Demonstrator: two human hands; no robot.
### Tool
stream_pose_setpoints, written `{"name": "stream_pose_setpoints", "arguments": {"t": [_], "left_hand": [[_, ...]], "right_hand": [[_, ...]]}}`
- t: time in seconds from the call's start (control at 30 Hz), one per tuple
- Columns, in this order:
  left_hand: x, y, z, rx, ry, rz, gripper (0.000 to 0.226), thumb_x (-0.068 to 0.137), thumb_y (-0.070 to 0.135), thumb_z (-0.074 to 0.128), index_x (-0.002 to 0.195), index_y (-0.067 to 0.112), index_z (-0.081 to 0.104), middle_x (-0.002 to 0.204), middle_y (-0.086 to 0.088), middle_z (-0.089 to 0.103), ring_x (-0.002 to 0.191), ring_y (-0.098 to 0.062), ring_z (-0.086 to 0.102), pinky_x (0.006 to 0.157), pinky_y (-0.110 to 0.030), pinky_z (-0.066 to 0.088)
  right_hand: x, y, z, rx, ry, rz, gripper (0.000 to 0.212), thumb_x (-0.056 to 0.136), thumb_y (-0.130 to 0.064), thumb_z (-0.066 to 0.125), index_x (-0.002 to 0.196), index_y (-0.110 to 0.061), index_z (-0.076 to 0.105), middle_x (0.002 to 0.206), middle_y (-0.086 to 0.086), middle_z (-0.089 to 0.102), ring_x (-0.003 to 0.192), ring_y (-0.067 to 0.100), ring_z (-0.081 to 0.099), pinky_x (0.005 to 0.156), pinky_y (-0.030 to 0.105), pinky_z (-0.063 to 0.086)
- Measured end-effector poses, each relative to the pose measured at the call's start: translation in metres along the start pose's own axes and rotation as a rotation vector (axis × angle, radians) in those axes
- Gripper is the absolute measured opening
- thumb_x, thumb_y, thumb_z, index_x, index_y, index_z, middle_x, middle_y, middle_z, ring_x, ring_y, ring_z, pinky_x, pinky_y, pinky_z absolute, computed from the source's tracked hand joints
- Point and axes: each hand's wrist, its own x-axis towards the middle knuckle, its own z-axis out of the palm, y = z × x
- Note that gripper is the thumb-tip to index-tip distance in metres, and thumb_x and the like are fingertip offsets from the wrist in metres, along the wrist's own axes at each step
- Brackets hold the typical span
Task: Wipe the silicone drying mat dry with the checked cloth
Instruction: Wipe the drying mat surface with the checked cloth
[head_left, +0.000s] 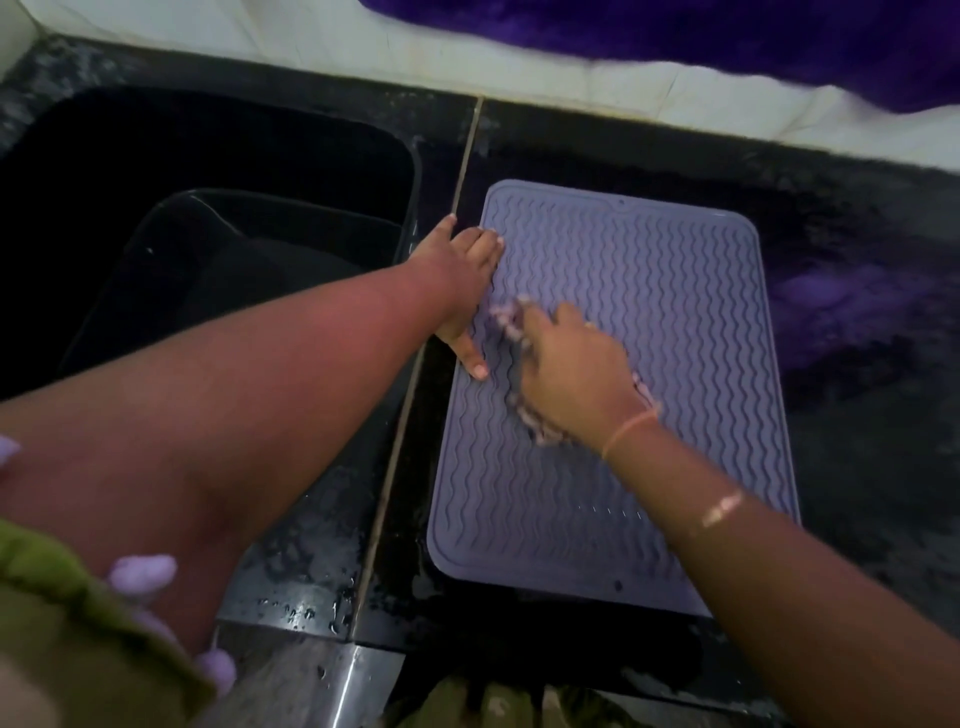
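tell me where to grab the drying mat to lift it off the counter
Probably the near right corner, coming from the front of the counter. The silicone drying mat lies flat with a thin raised rim, so pinch that rim. The left hand presses its left edge and the right hand holds the checked cloth mid-mat; that corner is free.

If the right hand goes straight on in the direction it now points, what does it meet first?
Probably the left hand, pressed flat on the left edge of the silicone drying mat. The right hand, gripping the checked cloth, points toward its fingertips, though it might just miss them.
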Motion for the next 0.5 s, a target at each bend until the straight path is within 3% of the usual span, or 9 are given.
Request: {"name": "stream_pose_setpoints", "arguments": {"t": [0.1,0.17,0.23,0.3,0.37,0.43,0.5], "left_hand": [[0.001,-0.001,0.002,0.004,0.007,-0.003,0.151,0.049,0.091,0.052,0.149,0.0,-0.014,0.159,-0.014,-0.01,0.147,-0.029,-0.006,0.119,-0.048,-0.003],[0.0,-0.001,0.003,-0.006,0.006,0.005,0.151,0.048,0.092,0.051,0.149,0.0,-0.014,0.159,-0.014,-0.011,0.147,-0.029,-0.007,0.119,-0.048,-0.004],[0.0,-0.001,0.002,-0.004,-0.002,0.006,0.151,0.047,0.093,0.049,0.15,0.001,-0.014,0.159,-0.014,-0.011,0.147,-0.028,-0.008,0.119,-0.049,-0.004],[0.0,-0.001,0.002,-0.001,-0.017,0.003,0.151,0.047,0.092,0.05,0.15,0.003,-0.014,0.159,-0.014,-0.011,0.147,-0.028,-0.008,0.119,-0.049,-0.005],[-0.001,-0.001,0.0,-0.011,-0.021,0.003,0.15,0.048,0.091,0.051,0.15,0.003,-0.015,0.159,-0.014,-0.011,0.147,-0.028,-0.009,0.119,-0.05,-0.005],[-0.001,0.0,0.0,-0.016,-0.021,0.0,0.149,0.049,0.09,0.052,0.15,0.003,-0.016,0.159,-0.014,-0.012,0.147,-0.028,-0.009,0.118,-0.049,-0.007],[-0.001,0.0,0.0,-0.018,-0.018,-0.005,0.148,0.05,0.089,0.053,0.15,0.004,-0.015,0.159,-0.014,-0.011,0.147,-0.028,-0.009,0.118,-0.049,-0.007]], "right_hand": [[-0.035,0.001,-0.002,0.035,-0.06,-0.17,0.046,0.089,-0.027,0.052,0.132,-0.014,0.047,0.107,0.014,0.053,0.087,0.036,0.06,0.061,0.033,0.039],[-0.027,0.01,-0.012,0.148,-0.079,-0.159,0.035,0.09,-0.026,0.052,0.123,-0.017,0.055,0.098,0.009,0.052,0.084,0.031,0.058,0.061,0.029,0.041],[0.005,0.021,-0.016,0.245,0.026,-0.071,0.029,0.092,-0.025,0.05,0.12,-0.02,0.057,0.097,0.005,0.05,0.083,0.023,0.055,0.063,0.027,0.041],[0.055,0.032,-0.02,0.333,0.15,0.102,0.03,0.094,-0.026,0.049,0.122,-0.022,0.057,0.109,0.006,0.054,0.09,0.021,0.055,0.074,0.029,0.044],[0.097,0.036,-0.019,0.369,0.135,0.264,0.034,0.095,-0.026,0.047,0.127,-0.022,0.055,0.124,0.009,0.054,0.102,0.023,0.057,0.086,0.033,0.045],[0.113,0.03,-0.012,0.228,0.051,0.338,0.04,0.094,-0.025,0.047,0.134,-0.02,0.048,0.136,0.014,0.046,0.114,0.031,0.054,0.097,0.04,0.044],[0.1,0.016,-0.011,0.096,0.028,0.314,0.045,0.093,-0.023,0.049,0.137,-0.02,0.043,0.138,0.015,0.041,0.116,0.034,0.052,0.094,0.042,0.044]]}}
